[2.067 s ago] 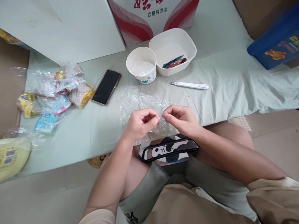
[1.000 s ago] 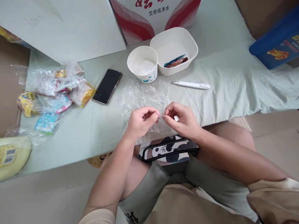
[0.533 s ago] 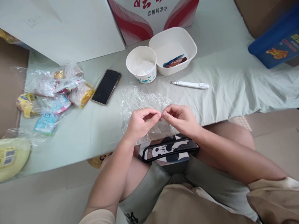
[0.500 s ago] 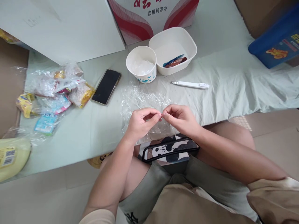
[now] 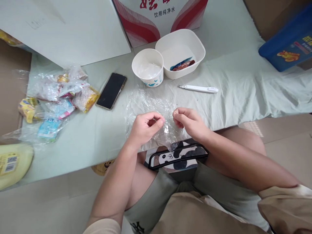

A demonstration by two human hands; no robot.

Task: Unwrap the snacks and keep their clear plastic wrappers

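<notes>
A crumpled clear plastic bag (image 5: 148, 102) spreads over the cloth near the front edge, and part of it hangs between my hands. My left hand (image 5: 148, 126) is closed, thumb and forefinger pinched at the bag's film. Across a small gap, my right hand (image 5: 188, 122) is also closed in a pinch at the film's right side; its fingertips partly hide what they grip. Behind the bag stand a white paper cup (image 5: 151, 81) with clear plastic inside and a white bowl (image 5: 180, 40) holding small packets (image 5: 182, 65). A white utility knife (image 5: 198, 88) lies beyond my right hand.
A phone (image 5: 111, 91) and a heap of wrapped snack packets (image 5: 60, 94) lie to the left. Large boxes (image 5: 158, 24) stand at the back. A blue container (image 5: 287, 48) is at the right, a yellow bottle (image 5: 14, 165) at the left edge. A panda-print item (image 5: 177, 156) sits below the edge.
My hands were together at the fingertips and have moved apart, the left slightly left, the right slightly right. More of the clear bag now shows between them.
</notes>
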